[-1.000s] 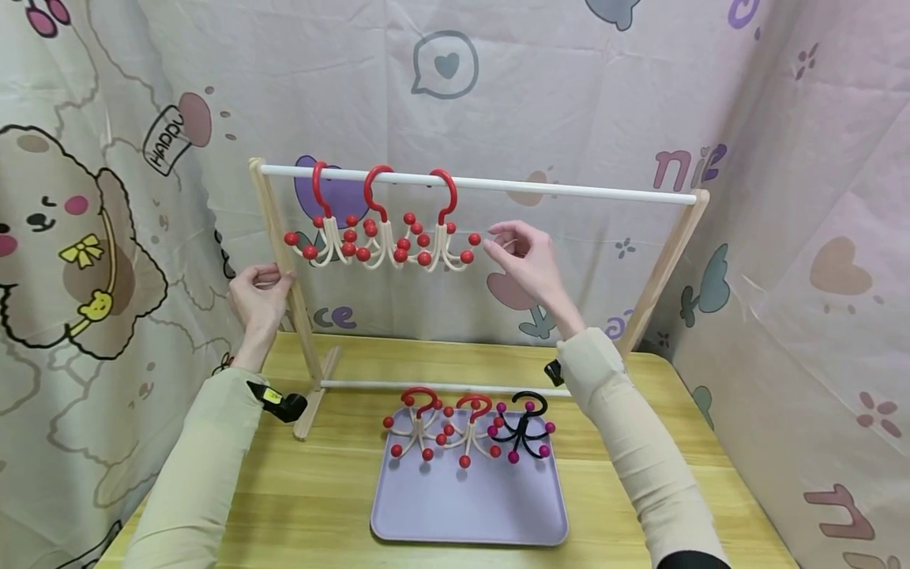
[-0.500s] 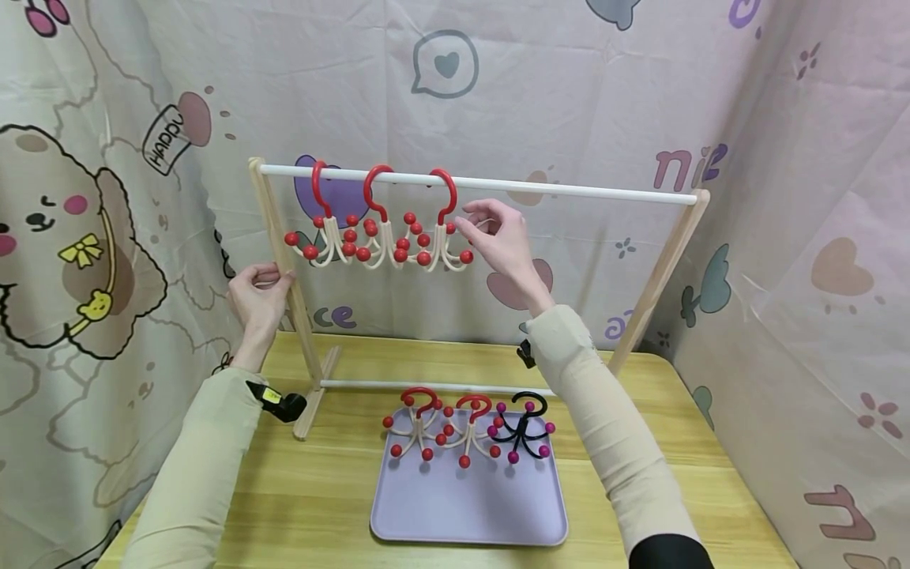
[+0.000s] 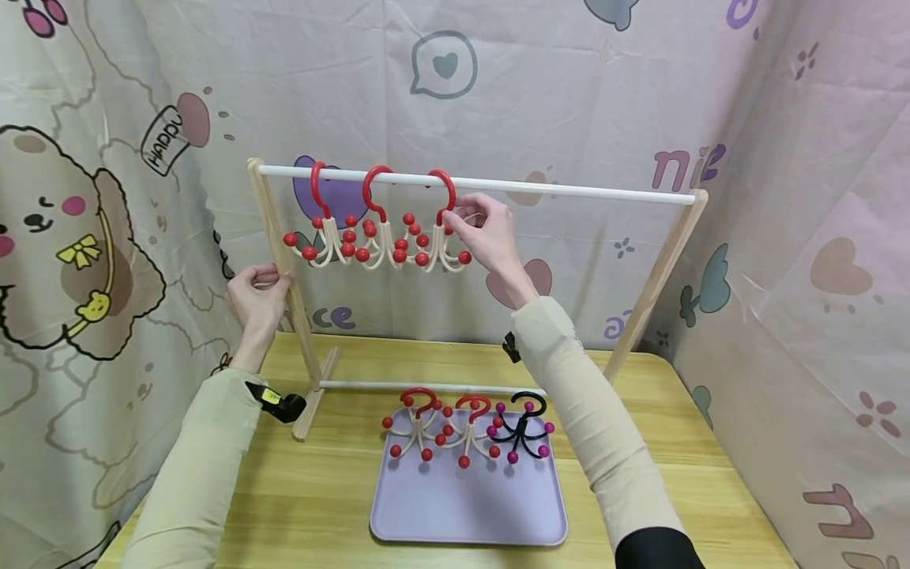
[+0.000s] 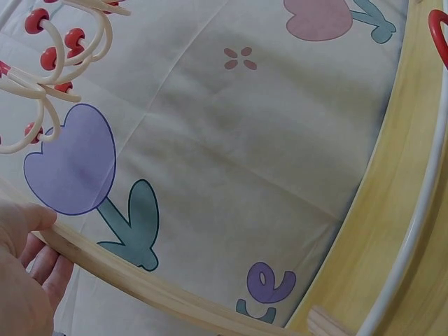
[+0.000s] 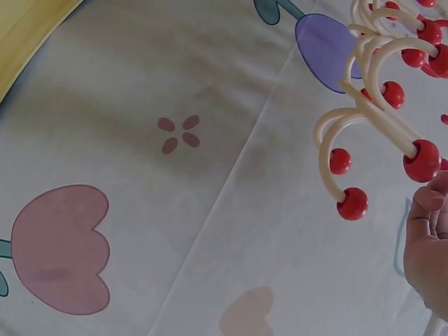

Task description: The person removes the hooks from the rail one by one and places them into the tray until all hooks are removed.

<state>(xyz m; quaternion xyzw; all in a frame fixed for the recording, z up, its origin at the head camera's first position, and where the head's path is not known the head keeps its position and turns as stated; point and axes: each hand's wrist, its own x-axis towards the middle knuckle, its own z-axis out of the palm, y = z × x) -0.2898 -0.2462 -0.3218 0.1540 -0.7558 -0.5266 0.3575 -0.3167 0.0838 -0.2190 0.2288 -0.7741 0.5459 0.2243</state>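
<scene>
Three octopus-shaped hangers, each with a red hook and cream arms ending in red balls, hang from the white upper rod (image 3: 569, 190) of a wooden rack. My right hand (image 3: 489, 237) is at the rightmost hanging hanger (image 3: 445, 196), thumb and fingers pinching the base of its red hook. In the right wrist view only part of that hand (image 5: 428, 248) shows, beside the red balls. My left hand (image 3: 257, 302) holds the rack's left wooden post (image 3: 297, 304) between thumb and fingers, as the left wrist view also shows.
A lilac tray (image 3: 469, 506) lies on the wooden table (image 3: 298, 506) below the rack. Two red-hooked hangers (image 3: 469, 431) and a black hanger (image 3: 522, 431) with magenta balls rest along its back edge. The lower white rod (image 3: 370, 386) runs behind them. Printed curtains surround the table.
My right hand has moved left and slightly up, from beside the rightmost hanging hanger to its hook, and now pinches it. My left hand stays on the post.
</scene>
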